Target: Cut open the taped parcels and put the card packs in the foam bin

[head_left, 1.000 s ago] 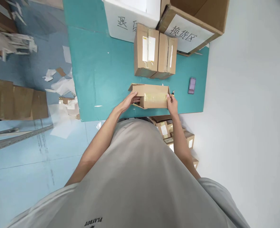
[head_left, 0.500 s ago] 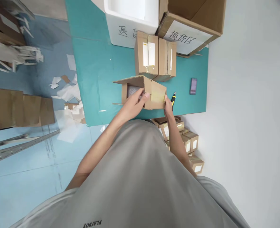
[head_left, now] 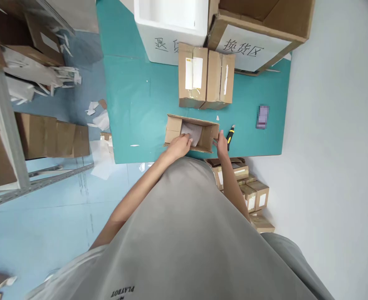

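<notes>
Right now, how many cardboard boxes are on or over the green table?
4: open box nearest you, taped box beyond it, second box to its right, and large labelled box behind. Others may be hidden.

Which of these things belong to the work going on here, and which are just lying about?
In the work, it seems:
open carton, right hand at one end
pale contents inside, left hand over them

Apparently just lying about:
two taped cartons
white tub
large labelled carton
blurred purple item
black-and-yellow knife, unheld, though perhaps a work tool
</notes>
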The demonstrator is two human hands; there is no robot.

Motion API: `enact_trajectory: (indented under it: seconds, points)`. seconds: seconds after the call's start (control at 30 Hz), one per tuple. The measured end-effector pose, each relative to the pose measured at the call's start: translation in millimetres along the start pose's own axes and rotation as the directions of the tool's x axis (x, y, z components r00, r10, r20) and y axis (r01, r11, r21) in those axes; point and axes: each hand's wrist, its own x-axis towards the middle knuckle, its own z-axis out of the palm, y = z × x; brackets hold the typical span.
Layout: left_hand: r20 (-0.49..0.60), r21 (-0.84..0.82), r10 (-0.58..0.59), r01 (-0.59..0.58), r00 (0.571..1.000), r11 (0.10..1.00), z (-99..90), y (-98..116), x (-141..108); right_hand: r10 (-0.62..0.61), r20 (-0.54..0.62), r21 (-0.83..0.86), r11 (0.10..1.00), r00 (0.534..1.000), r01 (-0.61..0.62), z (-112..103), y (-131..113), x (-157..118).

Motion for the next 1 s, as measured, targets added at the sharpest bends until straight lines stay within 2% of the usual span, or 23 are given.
enact_trajectory:
  seconds: [0.1,0.17,0.27,0.4,0.63,0.73,0.87,1.0]
  points:
    - [-0.003,0.176,-0.046,0.046,0.999,0.983,2.5,1.9,9.4,0.113,0.022,0.175,0.978,0.993,-0.115,-15.6,-5.9,-11.5]
    - [-0.032,0.272,-0.079,0.085,0.996,0.959,6.0,8.9,10.6,0.081,0.024,0.128,0.988,0.996,-0.084,-18.1,-10.1,-18.1]
    - [-0.102,0.343,-0.110,0.139,0.989,0.929,9.8,20.7,3.5,-0.010,0.015,-0.032,0.999,1.000,0.010,-13.2,-15.1,-23.3]
    - [-0.178,0.352,-0.137,0.193,0.974,0.916,1.8,24.0,-16.0,-0.081,0.048,-0.164,0.983,0.996,0.088,-1.1,-27.5,-28.6]
    - [-0.280,0.302,-0.191,0.275,0.941,0.913,-26.7,-2.6,-38.1,-0.092,0.177,-0.457,0.874,0.980,0.165,24.1,-64.2,-46.4]
    - [-0.319,0.263,-0.227,0.316,0.920,0.912,-32.1,-10.6,-40.2,-0.116,0.213,-0.493,0.844,0.970,0.209,35.0,-70.4,-43.2]
    - [-0.332,0.226,-0.258,0.342,0.907,0.912,-35.8,-17.7,-41.7,-0.191,0.185,-0.494,0.830,0.964,0.259,52.6,-72.7,-33.3]
    - [-0.327,0.239,-0.242,0.328,0.914,0.914,-39.9,-27.9,-40.5,-0.209,0.149,-0.521,0.814,0.966,0.256,49.5,-65.6,-17.2]
